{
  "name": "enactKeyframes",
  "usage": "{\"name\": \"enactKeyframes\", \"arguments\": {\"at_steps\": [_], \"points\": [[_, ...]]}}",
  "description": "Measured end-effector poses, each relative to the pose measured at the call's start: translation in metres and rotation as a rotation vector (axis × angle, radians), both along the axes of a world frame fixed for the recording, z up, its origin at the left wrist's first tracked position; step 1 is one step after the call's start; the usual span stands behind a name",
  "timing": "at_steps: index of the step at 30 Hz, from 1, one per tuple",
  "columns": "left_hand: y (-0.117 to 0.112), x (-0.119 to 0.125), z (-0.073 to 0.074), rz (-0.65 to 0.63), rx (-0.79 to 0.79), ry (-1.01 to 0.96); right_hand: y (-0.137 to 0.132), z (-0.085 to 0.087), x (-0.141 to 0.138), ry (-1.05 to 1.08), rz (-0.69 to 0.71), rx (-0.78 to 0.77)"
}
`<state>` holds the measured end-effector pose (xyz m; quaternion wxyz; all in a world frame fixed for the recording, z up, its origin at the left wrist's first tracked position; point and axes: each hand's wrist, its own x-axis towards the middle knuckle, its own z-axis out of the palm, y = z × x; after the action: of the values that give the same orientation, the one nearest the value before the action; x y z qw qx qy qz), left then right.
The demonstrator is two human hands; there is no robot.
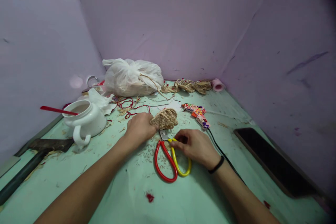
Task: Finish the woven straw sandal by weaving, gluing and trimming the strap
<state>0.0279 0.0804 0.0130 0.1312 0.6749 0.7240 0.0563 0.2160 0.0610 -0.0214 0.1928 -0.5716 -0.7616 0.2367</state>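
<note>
My left hand (142,127) is closed on the left end of a bundle of tan twine (166,118), wound into an oval lump. Just below it, scissors (167,169) with one red and one yellow handle point away from me, and the twine hides the tips of their blades. The thumb and fingers of my right hand (193,145) pinch the top of the yellow handle, near the pivot. A black band circles my right wrist.
On the left are a white pot (91,120) with a red stick and a hammer-like tool (49,144). A tied plastic bag (132,77), red yarn (127,104) and braided twine (194,85) lie behind. To the right are a flowered glue gun (197,112) with its cord and a phone (273,161).
</note>
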Motion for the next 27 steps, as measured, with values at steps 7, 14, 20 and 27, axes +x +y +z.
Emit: {"name": "enactKeyframes", "arguments": {"at_steps": [7, 14, 20, 27], "points": [[0.008, 0.000, -0.008, 0.019, -0.067, -0.067, -0.006, 0.006, -0.008, -0.152, -0.011, -0.023], [0.008, 0.009, -0.005, 0.040, -0.033, -0.112, -0.007, -0.008, -0.015, 0.043, 0.035, -0.062], [0.008, 0.016, -0.003, 0.088, 0.015, -0.277, -0.005, -0.017, -0.016, 0.117, 0.088, -0.023], [0.021, 0.014, -0.014, 0.179, -0.037, -0.939, -0.001, -0.012, -0.014, 0.162, 0.185, -0.037]]}}
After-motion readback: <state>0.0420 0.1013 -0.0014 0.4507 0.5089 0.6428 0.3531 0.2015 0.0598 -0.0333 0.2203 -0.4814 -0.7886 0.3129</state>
